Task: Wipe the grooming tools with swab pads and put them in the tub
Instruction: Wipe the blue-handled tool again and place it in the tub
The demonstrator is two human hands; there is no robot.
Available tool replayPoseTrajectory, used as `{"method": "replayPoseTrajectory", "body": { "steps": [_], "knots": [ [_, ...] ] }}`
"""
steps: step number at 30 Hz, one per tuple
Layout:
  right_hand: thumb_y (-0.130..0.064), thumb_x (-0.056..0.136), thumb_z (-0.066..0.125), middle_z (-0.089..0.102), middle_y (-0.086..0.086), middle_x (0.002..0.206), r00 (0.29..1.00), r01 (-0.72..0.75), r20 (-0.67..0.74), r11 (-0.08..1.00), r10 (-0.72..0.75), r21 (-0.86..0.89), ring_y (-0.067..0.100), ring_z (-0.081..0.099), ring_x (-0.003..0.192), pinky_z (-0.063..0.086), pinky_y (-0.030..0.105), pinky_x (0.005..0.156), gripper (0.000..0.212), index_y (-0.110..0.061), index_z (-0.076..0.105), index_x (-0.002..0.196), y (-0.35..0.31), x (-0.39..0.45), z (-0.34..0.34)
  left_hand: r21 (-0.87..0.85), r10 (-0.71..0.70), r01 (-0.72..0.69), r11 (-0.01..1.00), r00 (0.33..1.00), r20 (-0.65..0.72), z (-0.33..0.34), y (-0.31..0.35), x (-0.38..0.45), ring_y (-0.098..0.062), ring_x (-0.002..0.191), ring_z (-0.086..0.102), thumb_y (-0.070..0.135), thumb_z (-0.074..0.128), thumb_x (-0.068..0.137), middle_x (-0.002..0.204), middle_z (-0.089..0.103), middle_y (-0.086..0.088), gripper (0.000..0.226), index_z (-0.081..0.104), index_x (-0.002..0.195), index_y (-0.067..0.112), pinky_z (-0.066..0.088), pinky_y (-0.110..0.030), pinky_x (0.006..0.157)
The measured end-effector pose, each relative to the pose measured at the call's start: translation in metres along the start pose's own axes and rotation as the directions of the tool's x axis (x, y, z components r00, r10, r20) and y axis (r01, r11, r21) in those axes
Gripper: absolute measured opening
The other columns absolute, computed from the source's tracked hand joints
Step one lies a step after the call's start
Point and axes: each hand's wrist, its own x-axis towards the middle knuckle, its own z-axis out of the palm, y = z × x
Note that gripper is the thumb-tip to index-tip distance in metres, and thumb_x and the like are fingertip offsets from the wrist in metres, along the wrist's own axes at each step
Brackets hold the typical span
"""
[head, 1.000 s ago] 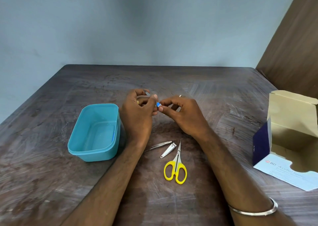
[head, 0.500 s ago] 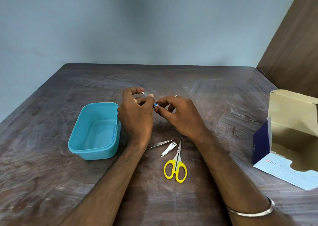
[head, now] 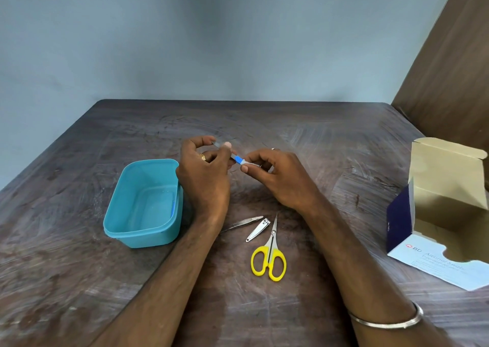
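Over mid-bench, the left hand point(head: 203, 177) is pinching a nail file point(head: 225, 151) while the right hand point(head: 277, 177) is pinching what is probably a swab pad point(head: 251, 163); wiping full-length would do best.

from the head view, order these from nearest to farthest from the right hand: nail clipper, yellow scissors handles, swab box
1. nail clipper, just below the right hand, near its wrist.
2. yellow scissors handles, lower still, toward the person.
3. swab box, far off at the table's right edge.
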Motion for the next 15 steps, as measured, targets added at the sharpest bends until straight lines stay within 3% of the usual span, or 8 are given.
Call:
{"method": "replayPoseTrajectory", "body": {
  "steps": [5,10,15],
  "knots": [
    [-0.023,0.091,0.072,0.063,-0.025,0.085,0.999,-0.03,0.023,0.999,0.029,0.042,-0.01,0.058,0.08,0.043,0.008,0.069,0.019,-0.021,0.074,0.11,0.0012,-0.0003,-0.0009,-0.035,-0.015,0.015,0.999,1.0,0.013,0.0002,-0.0015,-0.0003,-0.01,0.068,0.074,0.02,0.078,0.083,0.084,0.073,0.003,0.027,0.061,0.104,0.017,0.063,-0.039,0.064],
    [-0.021,0.09,0.073,0.071,-0.009,0.077,0.994,-0.103,-0.005,0.975,0.106,0.196,-0.001,0.06,0.065,0.047,0.017,0.062,0.008,-0.017,0.076,0.097,0.0026,-0.0005,-0.001,-0.138,-0.055,0.062,0.989,0.997,0.052,0.001,-0.0013,0.0009,-0.013,0.072,0.075,0.018,0.076,0.085,0.089,0.075,-0.007,0.027,0.059,0.105,0.016,0.063,-0.038,0.067],
    [-0.016,0.092,0.07,0.071,-0.002,0.07,0.973,-0.171,-0.056,0.867,0.222,0.469,0.011,0.058,0.057,0.045,0.025,0.051,0.008,-0.021,0.072,0.086,0.0024,0.0024,0.0024,-0.31,-0.115,0.159,0.938,0.981,0.155,0.0023,-0.0013,0.0005,-0.023,0.076,0.076,0.008,0.073,0.086,0.087,0.074,-0.016,0.026,0.054,0.101,0.018,0.062,-0.036,0.07]
  ]
}}
